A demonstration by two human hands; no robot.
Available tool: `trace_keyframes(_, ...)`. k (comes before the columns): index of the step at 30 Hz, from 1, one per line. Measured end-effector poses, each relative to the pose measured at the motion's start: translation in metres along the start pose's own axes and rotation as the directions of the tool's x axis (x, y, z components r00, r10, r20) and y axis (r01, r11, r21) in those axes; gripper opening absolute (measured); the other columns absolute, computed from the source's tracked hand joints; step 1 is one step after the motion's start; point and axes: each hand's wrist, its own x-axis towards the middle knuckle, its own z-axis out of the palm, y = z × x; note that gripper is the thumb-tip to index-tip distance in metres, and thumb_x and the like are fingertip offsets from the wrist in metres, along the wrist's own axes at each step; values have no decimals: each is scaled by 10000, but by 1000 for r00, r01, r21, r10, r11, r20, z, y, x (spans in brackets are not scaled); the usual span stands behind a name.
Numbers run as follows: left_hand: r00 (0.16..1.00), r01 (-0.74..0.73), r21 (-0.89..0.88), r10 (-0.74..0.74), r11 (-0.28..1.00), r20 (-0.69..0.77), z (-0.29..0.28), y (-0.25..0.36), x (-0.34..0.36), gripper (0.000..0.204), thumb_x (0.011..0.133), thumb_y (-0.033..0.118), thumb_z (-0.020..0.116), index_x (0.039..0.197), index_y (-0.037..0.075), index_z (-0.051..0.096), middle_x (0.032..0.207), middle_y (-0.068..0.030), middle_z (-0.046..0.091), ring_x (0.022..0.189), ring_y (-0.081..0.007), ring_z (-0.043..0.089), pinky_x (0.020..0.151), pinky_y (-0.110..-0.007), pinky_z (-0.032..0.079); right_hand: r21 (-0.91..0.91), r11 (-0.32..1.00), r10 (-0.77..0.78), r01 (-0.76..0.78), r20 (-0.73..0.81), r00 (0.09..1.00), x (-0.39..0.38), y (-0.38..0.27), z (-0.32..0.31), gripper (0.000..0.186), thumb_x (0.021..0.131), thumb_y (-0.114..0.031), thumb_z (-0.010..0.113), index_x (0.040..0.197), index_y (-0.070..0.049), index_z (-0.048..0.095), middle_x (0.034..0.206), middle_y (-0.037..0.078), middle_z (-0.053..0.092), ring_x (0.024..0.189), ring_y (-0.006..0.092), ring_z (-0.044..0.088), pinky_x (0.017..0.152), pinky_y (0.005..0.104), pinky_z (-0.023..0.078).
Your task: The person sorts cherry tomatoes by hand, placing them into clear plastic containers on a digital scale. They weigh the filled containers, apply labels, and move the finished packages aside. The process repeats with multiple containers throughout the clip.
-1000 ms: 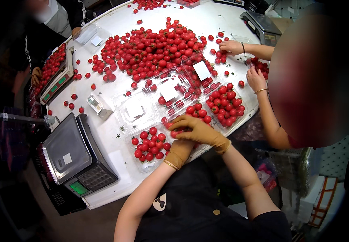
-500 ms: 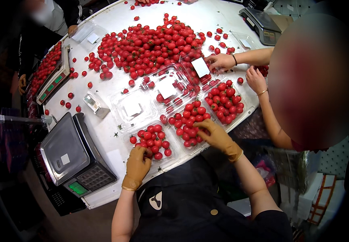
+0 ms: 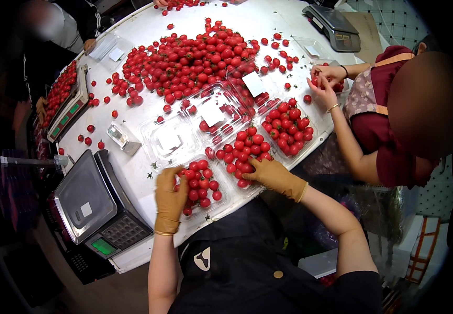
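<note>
A clear plastic box of cherry tomatoes [image 3: 203,184] stands at the table's near edge. Over its left side is my left hand [image 3: 170,204] in a tan glove, thumb and fingers curled about a cherry tomato that shows red between them. To the right is a second clear box, heaped with cherry tomatoes [image 3: 244,146]. My right hand [image 3: 276,179], gloved alike, reaches onto its near side, with thumb and fingertips closed about a tomato there; the fingertips are partly hidden. The lids of these boxes lie folded back, white labels [image 3: 169,139] on them.
A third filled box [image 3: 288,128] sits right of my right hand. Beyond the lids rises a big pile of loose cherry tomatoes [image 3: 184,63]. A black scale [image 3: 87,193] stands at left, another scale [image 3: 69,107] farther back. A co-worker's hands [image 3: 327,86] handle tomatoes at right.
My left hand has shifted slightly left and forward onto the box's left side. My right hand has lowered onto the middle box's tomatoes. The co-worker's reaching hand has drawn back right.
</note>
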Motion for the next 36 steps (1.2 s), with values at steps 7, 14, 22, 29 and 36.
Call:
trace_keyframes(7, 773, 620, -347, -624, 704, 114, -1, -87, -6, 479, 794, 211, 737, 1179, -9, 554, 1069, -106, 597, 860, -155, 576, 675, -288, 500, 58, 994, -93, 88, 93, 991, 10, 8, -4, 266, 843, -150, 568, 1086, -186, 669, 1112, 157, 521, 863, 306, 634, 712, 406, 510)
trace_keyframes(14, 771, 483, -758, -624, 438, 130, 40, -116, -17, 338, 777, -31, 517, 1112, -15, 562, 982, -81, 628, 775, -135, 569, 672, -255, 470, 382, 924, 18, -23, 17, 1000, 8, 16, -10, 383, 816, -162, 703, 1193, -170, 634, 1228, 155, 473, 1022, 338, 587, 844, 414, 505)
trace_keyframes(22, 742, 434, -883, -626, 179, 238, 2, -79, -46, 491, 652, -86, 372, 1122, -33, 505, 1135, -161, 629, 913, -192, 576, 732, -258, 475, 793, 586, -135, 167, -107, 985, 54, -92, -35, 445, 879, -136, 673, 1305, -224, 581, 1455, 156, 366, 1217, 297, 511, 927, 327, 493)
trace_keyframes(29, 732, 214, -976, -655, -41, 188, -61, -22, -61, 383, 746, -67, 426, 1112, 9, 507, 1270, -196, 534, 1080, -257, 550, 907, -367, 505, 931, 330, 352, 154, -273, 895, 34, -77, -81, 304, 904, -62, 632, 1206, -34, 619, 1151, 56, 620, 804, 78, 584, 727, 211, 477)
trace_keyframes(36, 735, -163, -986, -670, -21, -107, -161, -53, -61, 425, 804, -21, 479, 1223, 9, 542, 1311, -102, 539, 1152, -269, 551, 985, -445, 473, 609, 743, 473, -277, -186, 861, 17, -55, -22, 352, 807, -247, 738, 1087, -48, 657, 803, 65, 648, 686, 188, 619, 616, 320, 478)
